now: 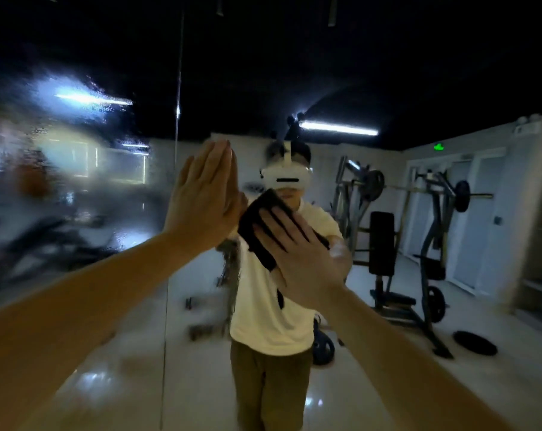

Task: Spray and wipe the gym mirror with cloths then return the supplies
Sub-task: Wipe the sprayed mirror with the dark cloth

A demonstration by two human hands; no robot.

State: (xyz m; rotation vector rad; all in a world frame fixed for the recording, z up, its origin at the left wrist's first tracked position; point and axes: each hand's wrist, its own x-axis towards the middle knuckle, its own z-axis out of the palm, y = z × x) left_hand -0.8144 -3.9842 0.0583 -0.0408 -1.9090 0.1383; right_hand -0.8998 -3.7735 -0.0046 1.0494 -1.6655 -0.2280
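Cloth, black and folded, lies flat against the mirror at about the height of your reflected chin, just right of the vertical seam in the glass. Your right hand presses it there with straight, spread fingers, curled round nothing. Your left hand is flat on the glass just beside the cloth and a little higher, its fingers straight and together, holding nothing; its fingertips meet their own reflection. Left of the seam the glass is smeared and beaded with wet streaks that blur what it reflects. To the right it reflects clearly: your white T-shirt, a weight machine, a loose plate on the pale floor, a ceiling light tube and a green sign.
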